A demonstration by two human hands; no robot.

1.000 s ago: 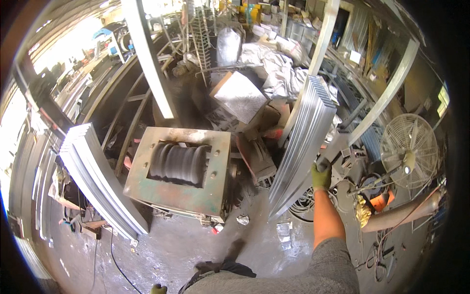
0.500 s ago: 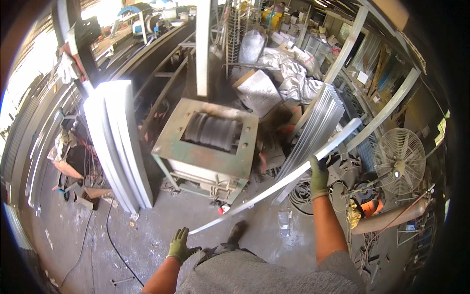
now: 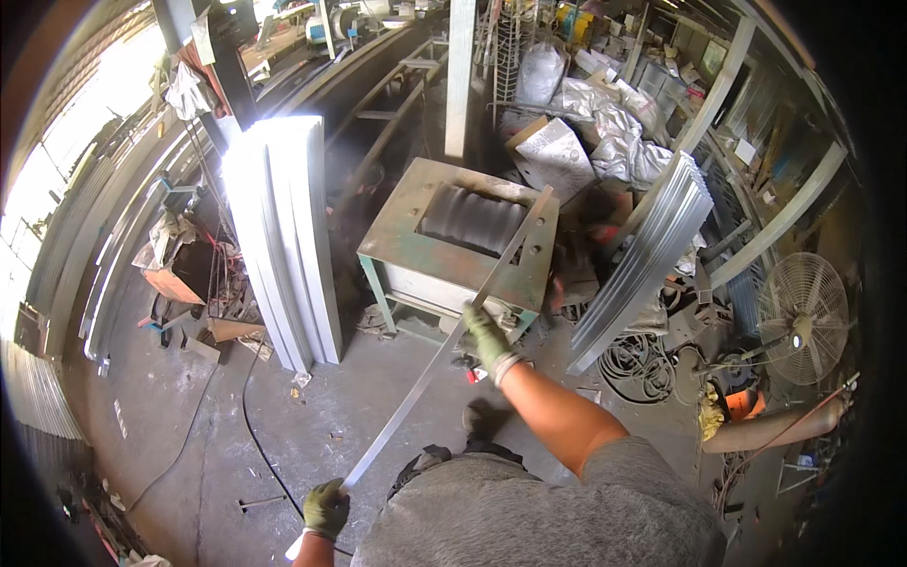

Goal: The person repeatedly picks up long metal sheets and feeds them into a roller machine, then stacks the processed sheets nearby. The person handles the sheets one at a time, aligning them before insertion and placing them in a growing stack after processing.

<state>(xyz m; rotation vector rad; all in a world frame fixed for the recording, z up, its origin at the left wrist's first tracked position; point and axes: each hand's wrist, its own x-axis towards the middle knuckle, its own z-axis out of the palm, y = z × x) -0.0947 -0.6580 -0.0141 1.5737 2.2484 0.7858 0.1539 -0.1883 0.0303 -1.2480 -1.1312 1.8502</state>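
Note:
A long, narrow metal bar slants across in front of me, from low on the left to high on the right. My left hand, in a green work glove, is closed around its lower part. Further up, my right hand, gloved the same way, grips the bar near its middle. The upper end of the bar lies across the view of the right part of a green metal machine with dark ridged rollers in its top opening. Whether the bar touches the machine top I cannot tell.
Bright metal profiles stand upright left of the machine, and a second stack leans at its right. A large fan and coiled cable sit at the right. Black cable crosses the floor on the left.
The bar has swung left, its far end now over the machine. My left hand, open before, has closed on the bar. My right hand has moved left with it, and the view has shifted.

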